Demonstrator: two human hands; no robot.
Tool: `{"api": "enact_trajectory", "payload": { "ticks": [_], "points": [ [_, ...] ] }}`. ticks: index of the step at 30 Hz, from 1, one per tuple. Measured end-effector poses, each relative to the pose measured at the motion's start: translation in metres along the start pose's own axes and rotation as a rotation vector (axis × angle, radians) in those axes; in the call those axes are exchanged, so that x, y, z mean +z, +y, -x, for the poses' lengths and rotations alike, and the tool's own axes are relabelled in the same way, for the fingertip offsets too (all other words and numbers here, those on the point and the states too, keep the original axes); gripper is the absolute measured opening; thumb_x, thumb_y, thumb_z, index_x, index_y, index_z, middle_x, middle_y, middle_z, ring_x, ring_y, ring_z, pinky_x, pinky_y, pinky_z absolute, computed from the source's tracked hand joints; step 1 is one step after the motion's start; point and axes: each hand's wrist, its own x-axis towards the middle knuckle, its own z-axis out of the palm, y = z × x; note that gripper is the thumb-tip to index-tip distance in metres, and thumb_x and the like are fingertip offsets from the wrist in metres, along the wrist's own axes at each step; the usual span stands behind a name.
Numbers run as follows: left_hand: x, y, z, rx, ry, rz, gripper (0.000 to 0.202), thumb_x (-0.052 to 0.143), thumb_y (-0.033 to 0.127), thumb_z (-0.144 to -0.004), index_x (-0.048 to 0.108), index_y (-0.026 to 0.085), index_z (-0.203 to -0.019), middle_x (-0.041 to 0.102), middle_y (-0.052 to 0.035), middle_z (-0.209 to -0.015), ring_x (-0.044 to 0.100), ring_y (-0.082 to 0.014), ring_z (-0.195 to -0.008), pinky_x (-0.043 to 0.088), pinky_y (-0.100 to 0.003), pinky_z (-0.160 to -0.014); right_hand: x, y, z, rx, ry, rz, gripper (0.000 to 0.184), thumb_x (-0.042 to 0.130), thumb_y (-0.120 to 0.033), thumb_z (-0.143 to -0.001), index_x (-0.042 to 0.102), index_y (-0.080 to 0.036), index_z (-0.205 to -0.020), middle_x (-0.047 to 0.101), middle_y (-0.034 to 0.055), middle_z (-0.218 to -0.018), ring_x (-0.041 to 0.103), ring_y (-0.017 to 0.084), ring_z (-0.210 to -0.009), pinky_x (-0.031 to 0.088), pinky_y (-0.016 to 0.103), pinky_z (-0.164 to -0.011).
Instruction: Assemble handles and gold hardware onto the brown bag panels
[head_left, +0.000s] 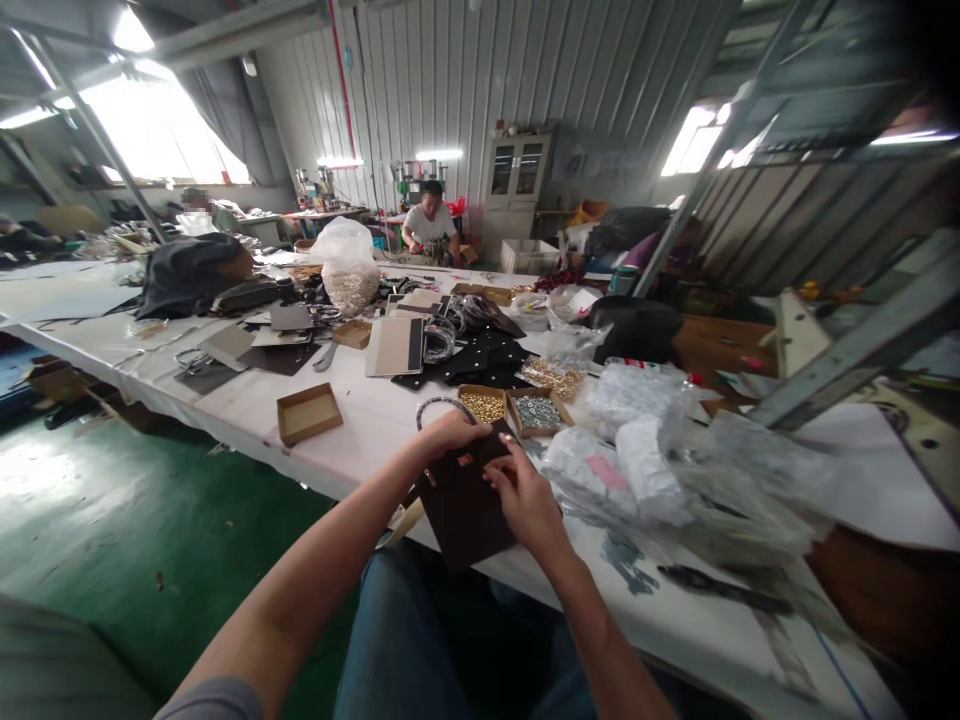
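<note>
A dark brown bag panel [466, 515] with a small metallic label tilts over my lap at the table's front edge. My left hand [452, 433] grips its upper left edge, fingers closed over it. A striped loop handle [442, 403] curves up beside that hand. At the panel's upper right, my right hand [523, 490] has its fingers bent close to the surface; whether a small part is between them cannot be made out. Just beyond the panel are a box of gold-coloured hardware [482, 404] and a box of silver-coloured hardware [537, 412].
An open cardboard box [308, 414] stands to the left. Plastic bags [637, 400] crowd the right side, with a black tool [724, 588] nearer me. Black studded pieces [480, 360] and beige panels [394, 346] lie farther back. Another person [431, 222] sits across the table.
</note>
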Motion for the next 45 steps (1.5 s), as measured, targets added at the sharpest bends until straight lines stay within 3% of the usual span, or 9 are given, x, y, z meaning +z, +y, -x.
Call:
{"api": "enact_trajectory", "payload": {
  "ticks": [4,9,14,18,23,29,34,41,45],
  "points": [
    [0.003,-0.004,0.007,0.006,-0.09,-0.106,0.024,0.094,0.041,-0.078,0.081,0.021,-0.075,0.078,-0.0036,-0.075,0.07,-0.0227,-0.073,0.055,-0.032,-0.074,-0.013,-0.003,-0.007,0.045,0.152,-0.098,0.056,0.071,-0.048,-0.107,0.065,-0.021,-0.155,0.087,0.0136,-0.122,0.085,0.03,-0.109,0.068,0.048,-0.102],
    [0.006,-0.008,0.011,0.012,-0.147,-0.145,0.017,0.093,0.035,-0.078,0.085,0.02,-0.08,0.083,-0.0054,-0.085,0.075,-0.025,-0.083,0.056,-0.032,-0.077,-0.031,0.009,-0.021,0.043,0.141,0.022,0.031,0.077,-0.045,-0.101,0.085,-0.022,-0.12,0.088,0.0128,-0.118,0.084,0.031,-0.107,0.067,0.047,-0.1],
    [0.007,-0.016,0.007,-0.019,-0.22,-0.188,0.019,0.094,0.036,-0.076,0.085,0.019,-0.081,0.084,-0.0042,-0.086,0.076,-0.025,-0.085,0.058,-0.032,-0.079,-0.043,0.017,-0.029,-0.136,0.028,0.227,0.028,0.067,-0.038,-0.105,0.088,-0.025,-0.119,0.086,0.0117,-0.123,0.08,0.031,-0.113,0.064,0.048,-0.103],
    [0.012,-0.023,0.004,-0.042,-0.249,-0.187,0.019,0.092,0.035,-0.08,0.086,0.019,-0.089,0.086,-0.0038,-0.098,0.077,-0.0239,-0.091,0.058,-0.03,-0.08,-0.045,0.018,-0.033,-0.129,-0.059,0.211,0.029,0.072,-0.035,-0.102,0.086,-0.025,-0.125,0.085,0.011,-0.127,0.081,0.03,-0.106,0.066,0.047,-0.097],
    [0.016,-0.019,0.007,-0.059,-0.244,-0.187,0.019,0.091,0.033,-0.082,0.085,0.018,-0.091,0.086,-0.0053,-0.101,0.078,-0.0245,-0.093,0.058,-0.029,-0.078,-0.046,0.014,-0.031,-0.208,-0.057,0.218,0.017,0.074,-0.036,-0.103,0.086,-0.025,-0.108,0.084,0.0117,-0.126,0.079,0.032,-0.116,0.065,0.047,-0.101],
    [0.021,-0.008,0.011,-0.031,-0.226,-0.172,0.019,0.089,0.03,-0.084,0.088,0.019,-0.1,0.086,-0.0031,-0.1,0.078,-0.0225,-0.095,0.058,-0.027,-0.083,-0.048,0.006,-0.027,-0.183,-0.05,0.277,0.025,0.067,-0.035,-0.11,0.085,-0.026,-0.124,0.087,0.0082,-0.121,0.082,0.03,-0.109,0.062,0.044,-0.099],
    [0.029,-0.007,0.008,-0.044,-0.226,-0.172,0.018,0.091,0.028,-0.084,0.088,0.018,-0.099,0.085,-0.0037,-0.097,0.077,-0.0222,-0.09,0.057,-0.027,-0.077,-0.052,0.013,-0.026,-0.252,-0.04,0.317,0.026,0.067,-0.034,-0.11,0.088,-0.025,-0.123,0.087,0.0097,-0.12,0.081,0.03,-0.11,0.061,0.044,-0.1],
    [0.035,-0.006,0.009,-0.081,-0.203,-0.178,0.017,0.094,0.029,-0.083,0.083,0.018,-0.089,0.082,-0.0036,-0.089,0.074,-0.0203,-0.081,0.052,-0.026,-0.066,-0.052,0.02,-0.018,-0.176,-0.023,0.324,0.025,0.074,-0.033,-0.103,0.087,-0.023,-0.122,0.088,0.0104,-0.117,0.084,0.032,-0.103,0.064,0.045,-0.096],
    [0.034,-0.003,0.013,-0.062,-0.195,-0.186,0.02,0.094,0.029,-0.081,0.077,0.018,-0.079,0.076,-0.0011,-0.079,0.069,-0.0181,-0.074,0.047,-0.026,-0.062,-0.052,0.021,-0.016,-0.228,-0.019,0.357,0.021,0.072,-0.032,-0.105,0.088,-0.022,-0.113,0.088,0.011,-0.113,0.083,0.032,-0.104,0.063,0.046,-0.096]
  ]
}}
